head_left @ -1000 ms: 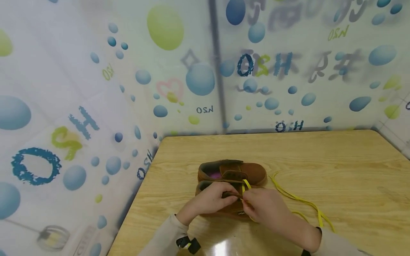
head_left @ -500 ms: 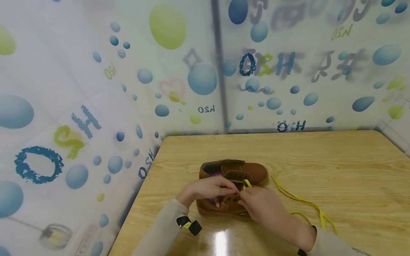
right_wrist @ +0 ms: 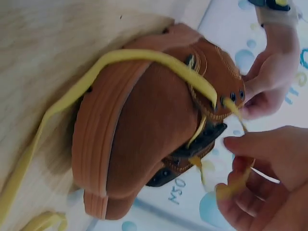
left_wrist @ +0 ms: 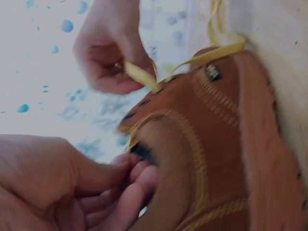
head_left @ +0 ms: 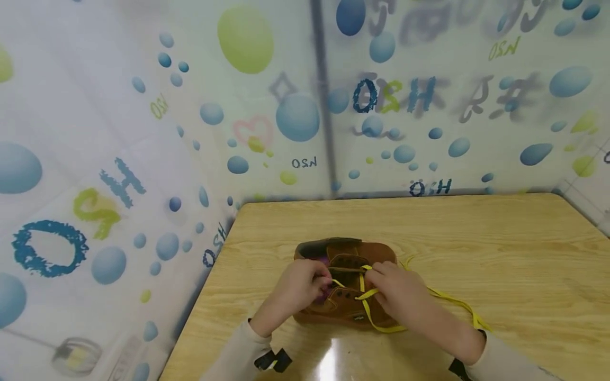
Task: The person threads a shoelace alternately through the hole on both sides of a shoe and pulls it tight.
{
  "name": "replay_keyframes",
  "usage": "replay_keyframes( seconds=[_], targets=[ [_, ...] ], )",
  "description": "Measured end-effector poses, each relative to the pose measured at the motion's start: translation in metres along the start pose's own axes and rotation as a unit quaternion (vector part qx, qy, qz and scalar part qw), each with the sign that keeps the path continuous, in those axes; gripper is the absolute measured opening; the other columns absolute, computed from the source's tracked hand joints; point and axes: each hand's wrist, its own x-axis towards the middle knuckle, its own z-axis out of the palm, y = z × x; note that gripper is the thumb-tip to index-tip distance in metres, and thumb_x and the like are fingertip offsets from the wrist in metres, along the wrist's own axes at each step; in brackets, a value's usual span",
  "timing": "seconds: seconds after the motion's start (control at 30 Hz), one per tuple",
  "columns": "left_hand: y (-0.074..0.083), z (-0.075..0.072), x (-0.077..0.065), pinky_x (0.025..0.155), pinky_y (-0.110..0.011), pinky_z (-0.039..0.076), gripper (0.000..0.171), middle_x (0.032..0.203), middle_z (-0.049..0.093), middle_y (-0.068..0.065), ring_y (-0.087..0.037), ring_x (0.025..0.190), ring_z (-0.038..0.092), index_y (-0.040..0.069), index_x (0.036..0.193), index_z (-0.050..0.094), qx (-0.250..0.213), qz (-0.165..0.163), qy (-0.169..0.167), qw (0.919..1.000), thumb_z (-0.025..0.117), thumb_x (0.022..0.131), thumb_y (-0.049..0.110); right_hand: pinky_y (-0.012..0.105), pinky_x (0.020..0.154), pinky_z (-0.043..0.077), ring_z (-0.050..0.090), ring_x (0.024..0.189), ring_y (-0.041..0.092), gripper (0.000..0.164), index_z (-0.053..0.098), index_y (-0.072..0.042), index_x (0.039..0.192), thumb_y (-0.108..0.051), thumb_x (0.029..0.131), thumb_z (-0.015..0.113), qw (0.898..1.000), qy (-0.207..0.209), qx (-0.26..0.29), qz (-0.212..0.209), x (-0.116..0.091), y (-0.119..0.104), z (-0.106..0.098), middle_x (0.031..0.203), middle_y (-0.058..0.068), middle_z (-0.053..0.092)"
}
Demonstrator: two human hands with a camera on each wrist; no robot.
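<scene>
A brown leather shoe (head_left: 344, 313) with a yellow shoelace (right_wrist: 149, 55) through its front eyelets lies on its sole, toe to the right. At its opening, my left hand (head_left: 297, 283) pinches a piece of the lace between thumb and fingers, beside the tongue. My right hand (head_left: 400, 288), over the toe, grips another stretch of lace that runs out of the eyelets; the right wrist view shows it looped among curled fingers. Several rear eyelets (left_wrist: 137, 107) hold no lace. One strand hangs over the near side of the shoe onto the table.
A second brown shoe (head_left: 383, 251), its eyelets unlaced, stands close behind the first. More yellow lace (head_left: 452, 300) trails across the wooden table (head_left: 514, 254) to the right. A printed curtain (head_left: 267, 106) with blue bubbles closes off the back and left side.
My left hand has gone from the eyelet flap back to the shoe opening and now holds lace there. The right hand has moved slightly right and up, drawing out lace at the front eyelets.
</scene>
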Motion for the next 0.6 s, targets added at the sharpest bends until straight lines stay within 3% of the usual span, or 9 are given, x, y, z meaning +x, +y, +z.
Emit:
replay_keyframes(
  seconds=[0.1,0.17,0.2,0.27,0.4,0.47,0.5,0.53,0.6],
  targets=[
    [-0.005,-0.013,-0.009,0.059,-0.019,0.053,0.01,0.087,0.073,-0.01,-0.017,0.073,0.071,0.005,0.091,0.067,-0.078,-0.034,0.05,0.9951,0.06,0.098,0.009,0.019,0.053,0.041,0.052,0.074,0.009,0.033,0.063,-0.021,0.084,-0.004,0.069,0.088,0.999,0.043,0.016,0.019,0.003,0.005,-0.002,0.084,-0.007,0.057],
    [-0.012,-0.02,-0.013,0.065,-0.023,0.058,0.011,0.099,0.07,-0.017,-0.027,0.087,0.073,0.001,0.097,0.061,-0.181,-0.034,0.05,0.9816,0.054,0.101,0.008,0.019,0.054,0.043,0.053,0.074,0.007,0.028,0.066,-0.019,0.089,-0.009,0.073,0.087,0.996,0.059,0.039,0.048,0.005,0.007,-0.002,0.088,-0.006,0.059],
    [-0.016,-0.022,-0.014,0.069,-0.025,0.059,0.013,0.104,0.069,-0.019,-0.03,0.094,0.073,-0.001,0.1,0.058,-0.241,-0.029,0.044,0.9691,0.051,0.102,0.01,0.019,0.054,0.042,0.051,0.072,0.006,0.026,0.066,-0.018,0.091,-0.012,0.075,0.086,0.995,0.058,0.052,0.067,0.005,0.007,-0.002,0.087,-0.006,0.059],
    [-0.023,-0.026,-0.016,0.077,-0.031,0.06,0.017,0.114,0.067,-0.018,-0.031,0.107,0.07,-0.002,0.103,0.052,-0.371,-0.008,0.018,0.9284,0.045,0.106,0.013,0.019,0.054,0.04,0.05,0.067,0.002,0.022,0.064,-0.017,0.093,-0.018,0.08,0.083,0.989,0.036,0.087,0.114,0.006,0.007,-0.001,0.082,-0.008,0.059],
    [-0.035,-0.026,-0.017,0.089,-0.034,0.058,0.02,0.119,0.069,-0.009,-0.023,0.112,0.069,0.004,0.103,0.049,-0.564,0.073,-0.015,0.8223,0.032,0.109,0.012,0.019,0.054,0.038,0.043,0.059,-0.002,0.009,0.064,-0.018,0.091,-0.022,0.09,0.073,0.966,-0.052,0.184,0.177,0.0,0.008,0.003,0.075,-0.011,0.059],
    [-0.037,-0.026,-0.016,0.089,-0.031,0.058,0.023,0.109,0.071,-0.002,-0.017,0.104,0.071,0.009,0.103,0.05,-0.6,0.105,-0.018,0.7929,0.028,0.109,0.009,0.019,0.056,0.041,0.047,0.062,-0.004,0.004,0.067,-0.017,0.094,-0.02,0.093,0.068,0.947,-0.094,0.25,0.18,-0.005,0.01,0.006,0.08,-0.009,0.064],
    [-0.037,-0.026,-0.016,0.087,-0.03,0.058,0.024,0.102,0.071,0.0,-0.015,0.098,0.071,0.01,0.102,0.051,-0.598,0.113,-0.011,0.7934,0.028,0.109,0.009,0.02,0.056,0.042,0.047,0.062,-0.004,0.005,0.068,-0.016,0.095,-0.021,0.094,0.067,0.938,-0.109,0.277,0.178,-0.007,0.01,0.008,0.082,-0.007,0.066],
    [-0.037,-0.026,-0.016,0.083,-0.029,0.058,0.023,0.094,0.068,0.002,-0.012,0.089,0.069,0.011,0.102,0.051,-0.582,0.113,-0.002,0.8053,0.029,0.109,0.01,0.02,0.056,0.043,0.047,0.062,-0.003,0.007,0.069,-0.015,0.097,-0.022,0.095,0.066,0.928,-0.12,0.306,0.173,-0.009,0.011,0.01,0.084,-0.006,0.067],
    [-0.034,-0.026,-0.016,0.069,-0.027,0.055,0.02,0.076,0.061,-0.003,-0.012,0.069,0.061,0.009,0.102,0.053,-0.5,0.101,0.025,0.8601,0.035,0.108,0.012,0.02,0.055,0.044,0.047,0.061,-0.004,0.009,0.069,-0.015,0.097,-0.023,0.096,0.065,0.915,-0.127,0.345,0.163,-0.013,0.012,0.016,0.084,-0.005,0.068]
  ],
)
